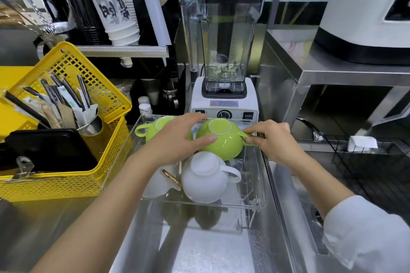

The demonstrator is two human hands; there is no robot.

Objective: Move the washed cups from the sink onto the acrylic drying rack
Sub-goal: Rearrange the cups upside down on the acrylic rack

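We are standing at a shiny steel bench (206, 250) with a clear acrylic drying rack (255, 184) on it. Nearest to us in the rack, a white cup (204, 177) is sitting upside down, and beside it on the left is another white cup with a gold handle (155, 182), partly hidden under our arm. Just past them, we are holding a green cup (221, 139) upside down over the rack. Our left hand (177, 137) is spread open and curving over its side. Our right hand (273, 137) is pinching its handle with fingers closed. It may be touching the rack floor, but we cannot tell. A second green cup (155, 128) is sitting upside down behind our left hand. The sink (310, 217) is on our right. Farther back, a blender (224, 51) is standing, and a yellow basket (93, 117) is on the left.
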